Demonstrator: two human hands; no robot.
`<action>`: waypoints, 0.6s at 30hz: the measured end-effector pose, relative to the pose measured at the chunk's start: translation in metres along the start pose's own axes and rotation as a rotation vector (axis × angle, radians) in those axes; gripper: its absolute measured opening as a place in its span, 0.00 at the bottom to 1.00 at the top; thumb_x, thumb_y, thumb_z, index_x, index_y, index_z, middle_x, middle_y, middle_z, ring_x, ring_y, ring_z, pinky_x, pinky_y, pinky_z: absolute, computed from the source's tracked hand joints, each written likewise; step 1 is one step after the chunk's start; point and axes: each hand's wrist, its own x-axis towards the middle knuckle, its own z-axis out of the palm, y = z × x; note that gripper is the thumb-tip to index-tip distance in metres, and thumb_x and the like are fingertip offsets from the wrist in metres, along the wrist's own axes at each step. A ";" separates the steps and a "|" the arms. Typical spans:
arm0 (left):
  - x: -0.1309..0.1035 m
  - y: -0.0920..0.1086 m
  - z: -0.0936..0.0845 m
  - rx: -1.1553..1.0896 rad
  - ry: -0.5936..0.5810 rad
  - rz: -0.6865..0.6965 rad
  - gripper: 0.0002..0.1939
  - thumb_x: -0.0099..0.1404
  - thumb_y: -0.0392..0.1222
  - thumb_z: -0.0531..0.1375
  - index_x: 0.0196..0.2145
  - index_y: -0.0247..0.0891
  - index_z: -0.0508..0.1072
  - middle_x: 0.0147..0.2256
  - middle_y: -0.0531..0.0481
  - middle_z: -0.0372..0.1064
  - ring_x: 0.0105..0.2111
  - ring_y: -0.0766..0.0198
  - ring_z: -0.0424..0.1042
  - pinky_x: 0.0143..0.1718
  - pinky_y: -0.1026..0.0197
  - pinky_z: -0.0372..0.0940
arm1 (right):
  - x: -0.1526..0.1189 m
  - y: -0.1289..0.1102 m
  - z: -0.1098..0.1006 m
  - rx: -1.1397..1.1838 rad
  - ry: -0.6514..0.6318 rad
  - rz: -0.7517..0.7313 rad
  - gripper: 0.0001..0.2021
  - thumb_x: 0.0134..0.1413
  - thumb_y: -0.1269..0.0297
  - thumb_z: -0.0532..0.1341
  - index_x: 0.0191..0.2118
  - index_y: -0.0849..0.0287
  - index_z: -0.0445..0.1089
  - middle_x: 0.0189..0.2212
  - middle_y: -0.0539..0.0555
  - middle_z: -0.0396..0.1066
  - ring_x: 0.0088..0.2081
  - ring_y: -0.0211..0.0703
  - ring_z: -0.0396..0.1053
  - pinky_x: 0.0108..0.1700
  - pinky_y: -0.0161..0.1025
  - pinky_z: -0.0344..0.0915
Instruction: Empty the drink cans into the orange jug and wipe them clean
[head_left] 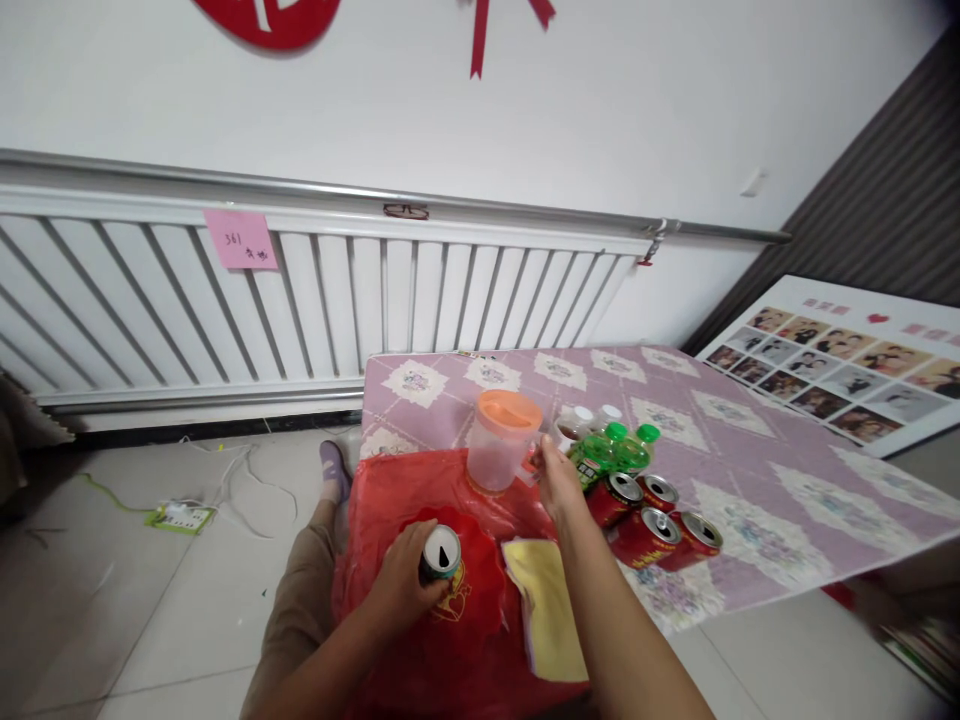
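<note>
My left hand (405, 585) grips an opened drink can (440, 553) standing upright on a red plastic bag (405, 490) at the table's near left corner. My right hand (556, 480) is closed on the handle of a clear plastic pitcher (499, 447) with an orange lid, which stands on the bag's far edge. A yellow cloth (547, 610) lies under my right forearm.
Several red cans (652, 520) lie on their sides right of my right hand, with green-capped bottles (619, 447) behind them. The table (750, 470) has a purple patterned cloth. A white radiator (300, 300) lines the wall. A power strip (180, 516) lies on the floor; a photo board (847, 365) leans at right.
</note>
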 end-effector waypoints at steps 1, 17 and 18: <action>0.000 0.000 0.000 0.001 0.003 0.001 0.39 0.49 0.33 0.68 0.60 0.40 0.66 0.59 0.38 0.68 0.60 0.45 0.66 0.63 0.39 0.60 | 0.003 -0.002 0.004 0.018 0.012 0.013 0.26 0.39 0.35 0.68 0.24 0.55 0.65 0.17 0.44 0.64 0.20 0.34 0.62 0.22 0.33 0.59; -0.001 0.001 -0.001 0.008 -0.002 0.006 0.38 0.51 0.35 0.67 0.60 0.40 0.65 0.60 0.38 0.66 0.61 0.45 0.65 0.63 0.39 0.60 | 0.003 -0.072 -0.012 0.056 0.016 -0.088 0.29 0.34 0.35 0.70 0.21 0.53 0.58 0.15 0.42 0.56 0.19 0.34 0.57 0.23 0.35 0.60; 0.000 0.002 -0.002 0.006 -0.001 0.009 0.38 0.51 0.34 0.67 0.60 0.40 0.65 0.60 0.38 0.66 0.61 0.45 0.65 0.63 0.39 0.60 | 0.000 -0.078 -0.015 0.043 0.012 -0.109 0.28 0.34 0.36 0.70 0.20 0.53 0.59 0.15 0.42 0.56 0.19 0.35 0.57 0.24 0.36 0.61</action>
